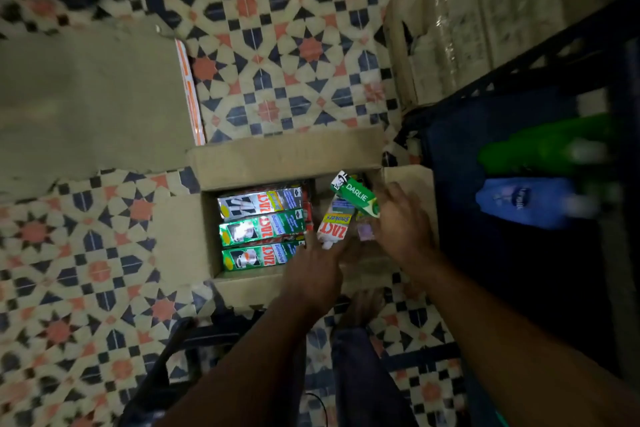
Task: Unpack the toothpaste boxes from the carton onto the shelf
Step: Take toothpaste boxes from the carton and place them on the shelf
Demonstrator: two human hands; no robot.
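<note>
An open cardboard carton stands on the patterned floor. Three Zact toothpaste boxes lie flat side by side in its left half. My left hand grips the bottom of an upright white Zact Smokers box over the carton's right half. My right hand holds a green Darlie box, tilted, just above and right of the Zact box. Both hands are over the carton. The dark shelf stands directly to the right.
On the shelf lie a green bottle and a blue pack. Plastic-wrapped white packs sit at the upper right. A large flattened cardboard sheet lies left. My foot stands beside the carton's near flap.
</note>
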